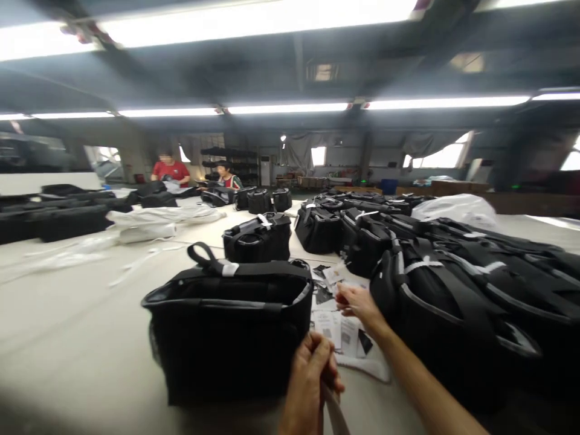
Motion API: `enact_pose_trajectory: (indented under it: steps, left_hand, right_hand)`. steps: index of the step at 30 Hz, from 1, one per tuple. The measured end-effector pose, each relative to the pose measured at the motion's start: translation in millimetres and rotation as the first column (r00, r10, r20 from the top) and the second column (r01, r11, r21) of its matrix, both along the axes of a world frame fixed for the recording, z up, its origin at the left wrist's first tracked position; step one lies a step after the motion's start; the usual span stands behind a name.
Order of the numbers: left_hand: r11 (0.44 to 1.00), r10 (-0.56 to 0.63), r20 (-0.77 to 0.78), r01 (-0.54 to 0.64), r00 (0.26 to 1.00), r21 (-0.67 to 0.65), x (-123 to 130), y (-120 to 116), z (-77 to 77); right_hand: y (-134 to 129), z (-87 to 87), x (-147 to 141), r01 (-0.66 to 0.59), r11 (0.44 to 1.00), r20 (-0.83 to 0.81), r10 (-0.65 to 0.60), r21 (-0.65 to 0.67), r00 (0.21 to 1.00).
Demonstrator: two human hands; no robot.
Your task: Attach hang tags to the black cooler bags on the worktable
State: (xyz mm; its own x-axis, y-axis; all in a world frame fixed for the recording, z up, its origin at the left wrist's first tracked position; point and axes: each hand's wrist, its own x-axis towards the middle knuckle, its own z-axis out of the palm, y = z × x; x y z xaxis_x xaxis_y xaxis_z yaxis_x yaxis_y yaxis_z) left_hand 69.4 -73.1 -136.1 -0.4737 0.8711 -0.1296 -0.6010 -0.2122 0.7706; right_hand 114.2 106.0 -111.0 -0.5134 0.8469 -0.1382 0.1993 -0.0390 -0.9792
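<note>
My left hand (312,377) is closed beside the front right corner of a black fabric bag (231,344). A pale flat strip (334,411) runs down out of its fingers. The bag stands upright with its top open, and a black strap with a white wrap (230,269) lies across the opening. Further right, my right hand (357,304) is blurred, its fingertips pinched together over a scatter of small papers and cards (327,326). Whether anything is between those fingertips I cannot make out. A white flat piece (367,366) lies below the papers.
Many black bags (435,326) crowd the right side, with a clear plastic bag (455,208) behind. Another black bag (258,238) stands ahead. White plastic sheeting (149,226) lies on the left of the pale table (81,308). Two people (170,171) work at the far side.
</note>
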Motion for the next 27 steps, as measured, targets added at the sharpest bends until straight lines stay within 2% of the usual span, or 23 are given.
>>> enact_pose_trajectory:
  steps: [2, 3, 5, 8, 11, 13, 14, 15, 16, 17, 18, 19, 20, 21, 22, 24, 25, 27]
  left_hand:
    - [1.0, 0.023, -0.011, -0.023, 1.0, 0.013, -7.3, -19.6, -6.3]
    - [1.0, 0.02, -0.016, -0.02, 1.0, 0.016, -8.9, -28.3, -9.4]
    - [1.0, -0.017, -0.034, 0.017, 0.999, 0.006, -7.3, -41.9, -14.7]
    - [0.996, -0.083, -0.073, 0.084, 0.994, 0.002, 2.0, -54.8, -19.2]
    - [0.995, -0.094, -0.136, 0.098, 0.986, 0.024, 4.7, -70.5, -16.8]
    - [0.998, -0.036, -0.275, 0.046, 0.961, 0.031, -5.1, -88.7, -9.9]
    - [0.998, 0.052, -0.398, -0.039, 0.916, 0.04, -14.7, -100.3, -4.9]
    - [0.983, 0.178, -0.54, -0.17, 0.823, 0.065, -27.2, -112.7, 0.8]
    - [0.936, 0.319, -0.671, -0.332, 0.67, 0.114, -42.4, -125.4, 6.9]
    - [0.852, 0.436, -0.768, -0.491, 0.469, 0.183, -59.5, -137.3, 13.0]
    - [0.748, 0.496, -0.825, -0.616, 0.27, 0.248, -77.7, -147.6, 19.0]
    - [0.651, 0.503, -0.858, -0.698, 0.102, 0.298, -95.7, -155.6, 24.4]
    - [0.579, 0.466, -0.885, -0.746, -0.027, 0.328, -112.7, -161.1, 29.0]
    - [0.534, 0.402, -0.908, -0.776, -0.118, 0.337, -127.6, -163.9, 32.9]
    - [0.511, 0.324, -0.929, -0.794, -0.177, 0.33, -140.0, -164.4, 36.0]
    - [0.502, 0.176, -0.958, -0.816, -0.229, 0.287, -156.5, -161.0, 40.3]
    - [0.504, 0.125, -0.964, -0.821, -0.237, 0.267, -161.2, -158.3, 42.0]
    - [0.522, 0.074, -0.969, -0.819, -0.236, 0.24, -166.6, -153.2, 45.1]
  right_hand:
    - [-32.1, 0.3, 23.7, -0.117, 0.993, -0.014, 0.117, 0.018, 0.993]
    - [-47.6, 0.1, 35.0, -0.257, 0.965, -0.054, 0.26, 0.049, 0.964]
    - [-75.6, -0.1, 51.9, -0.375, 0.921, -0.052, 0.381, 0.105, 0.923]
    - [-109.0, 1.9, 57.4, -0.431, 0.877, -0.002, 0.441, 0.212, 0.897]
    - [-133.2, 10.7, 46.2, -0.479, 0.831, 0.039, 0.489, 0.282, 0.871]
    - [-147.7, 22.2, 36.4, -0.482, 0.839, 0.001, 0.498, 0.252, 0.867]
    - [-155.2, 29.7, 31.4, -0.479, 0.853, -0.046, 0.497, 0.207, 0.866]
    - [-162.9, 37.8, 26.1, -0.479, 0.865, -0.104, 0.496, 0.148, 0.862]
    - [-170.6, 46.2, 20.3, -0.491, 0.867, -0.158, 0.498, 0.085, 0.853]
    - [-177.8, 54.4, 13.7, -0.513, 0.858, -0.195, 0.508, 0.031, 0.839]
    - [-184.3, 61.8, 6.3, -0.537, 0.844, -0.214, 0.524, 0.002, 0.824]
    - [-189.6, 68.2, -2.1, -0.553, 0.833, -0.212, 0.541, 0.003, 0.814]
    - [-193.6, 73.1, -11.3, -0.557, 0.83, -0.19, 0.552, 0.034, 0.812]
    - [-196.2, 76.7, -21.0, -0.542, 0.836, -0.154, 0.549, 0.089, 0.821]
    - [-197.6, 78.8, -30.9, -0.515, 0.842, -0.111, 0.534, 0.161, 0.838]
    - [-197.4, 79.8, -49.1, -0.424, 0.837, -0.032, 0.462, 0.346, 0.887]
    - [-196.6, 79.1, -56.7, -0.374, 0.816, 0.005, 0.415, 0.44, 0.91]
    - [-194.6, 76.5, -67.8, -0.296, 0.74, 0.076, 0.316, 0.604, 0.946]
